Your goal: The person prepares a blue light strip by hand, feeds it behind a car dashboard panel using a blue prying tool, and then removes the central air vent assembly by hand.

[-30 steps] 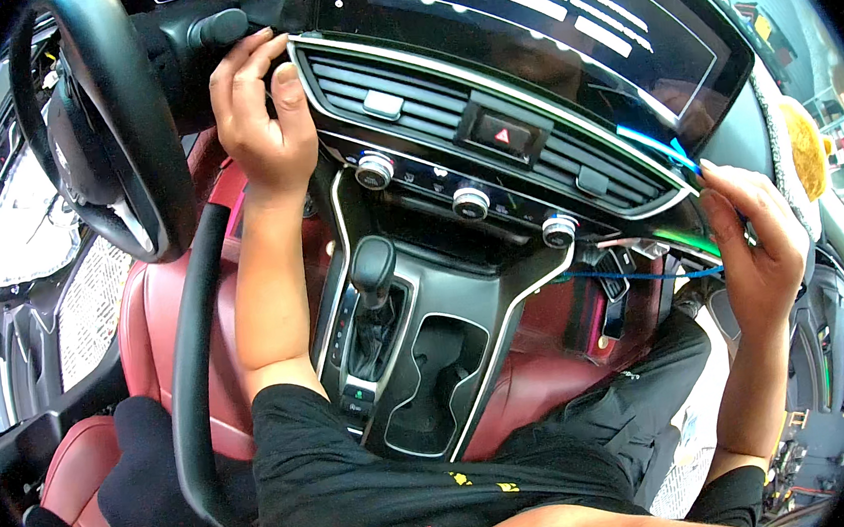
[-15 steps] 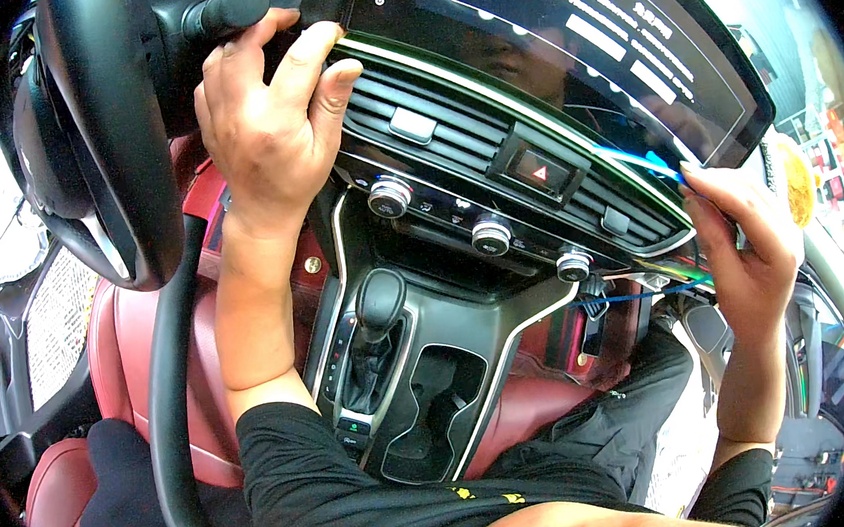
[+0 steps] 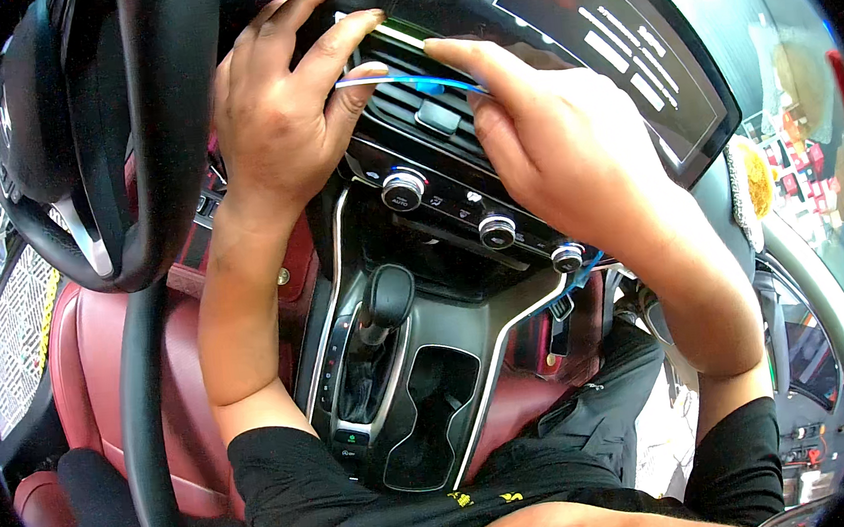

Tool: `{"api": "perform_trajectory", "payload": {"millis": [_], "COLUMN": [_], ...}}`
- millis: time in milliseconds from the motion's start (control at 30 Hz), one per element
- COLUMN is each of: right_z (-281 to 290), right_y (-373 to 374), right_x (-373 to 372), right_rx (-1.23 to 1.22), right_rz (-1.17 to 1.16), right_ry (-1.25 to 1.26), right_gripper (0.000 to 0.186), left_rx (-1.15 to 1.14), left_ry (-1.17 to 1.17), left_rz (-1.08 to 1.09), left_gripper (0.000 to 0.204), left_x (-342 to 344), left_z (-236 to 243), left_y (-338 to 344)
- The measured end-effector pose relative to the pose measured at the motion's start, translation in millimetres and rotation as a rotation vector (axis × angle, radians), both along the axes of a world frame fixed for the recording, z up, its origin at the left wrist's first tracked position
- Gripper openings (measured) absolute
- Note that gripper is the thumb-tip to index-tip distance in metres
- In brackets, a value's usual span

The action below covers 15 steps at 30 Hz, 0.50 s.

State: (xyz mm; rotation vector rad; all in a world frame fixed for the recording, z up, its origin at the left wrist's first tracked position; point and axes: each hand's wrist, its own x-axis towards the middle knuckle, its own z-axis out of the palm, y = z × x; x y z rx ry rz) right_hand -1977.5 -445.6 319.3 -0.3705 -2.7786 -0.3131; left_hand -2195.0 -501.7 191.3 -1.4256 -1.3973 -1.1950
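Observation:
My left hand (image 3: pixel 281 125) reaches to the left end of the air vent panel (image 3: pixel 408 104) below the screen, its fingers spread along the top edge and its thumb beside a thin blue-and-white strip (image 3: pixel 396 78). My right hand (image 3: pixel 562 141) pinches that strip between thumb and fingers, index fingertip on the pale green trim (image 3: pixel 396 32) above the vent. It covers much of the vent's right part. More blue line (image 3: pixel 589 274) shows below the right control knob.
Black steering wheel (image 3: pixel 170 135) at left, close to my left hand. Large screen (image 3: pixel 626 65) above the vent. Gear lever (image 3: pixel 385 297) and cup holder (image 3: pixel 431 423) sit between my forearms. Red seats (image 3: pixel 122 390) lie either side, and a fluffy yellow object (image 3: pixel 751 179) rests on the dash at right.
My right hand has moved left along the vent from its right end, bringing the blue strip close to my left hand. My left hand stays at the left end; the view has shifted.

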Motion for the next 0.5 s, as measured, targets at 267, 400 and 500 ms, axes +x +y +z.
{"api": "perform_trajectory", "payload": {"millis": [267,400,500], "right_z": [-11,-14,-16], "right_y": [-7,-4,-4], "right_x": [-20,-31,-32], "right_rx": [0.065,0.144,0.183], "right_rz": [-0.078,-0.02,-0.072], "right_ry": [-0.038,0.045,0.028], "right_gripper": [0.041,0.023,0.022], "left_rx": [0.021,0.056,0.019], "left_ry": [-0.023,0.01,-0.026], "left_rz": [-0.058,-0.075,-0.027], "left_gripper": [0.04,0.039,0.036], "left_x": [4,4,7], "left_z": [-1,0,4], "left_y": [2,4,2]}}
